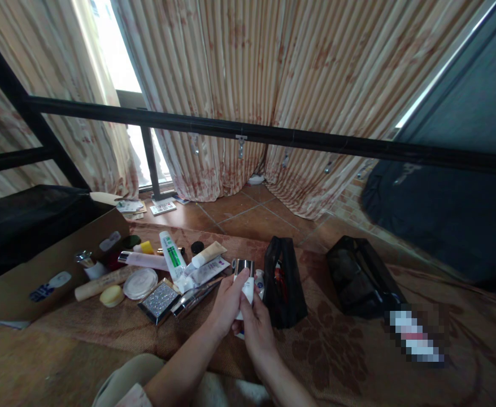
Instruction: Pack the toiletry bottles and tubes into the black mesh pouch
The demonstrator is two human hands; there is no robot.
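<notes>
My left hand (226, 302) and my right hand (256, 330) are both wrapped round a white bottle with a silver cap (245, 277), held upright above the patterned rug (336, 350). My left fingers reach up near the cap, and my right hand grips the lower part. Just right of the bottle stands a black mesh pouch (282, 288), open at the top with something red inside. To the left lies a pile of cosmetics: a green-labelled white tube (172, 255), a cream tube (208, 254), a glittery silver compact (160, 301) and a round white lid (140, 283).
A second black bag (360, 278) lies on the rug at the right. A cardboard box (40, 271) stands at the left, with a wooden stick (101, 282) and a yellow disc (111, 295) by it. A black metal rail (273, 134) crosses in front of the curtains.
</notes>
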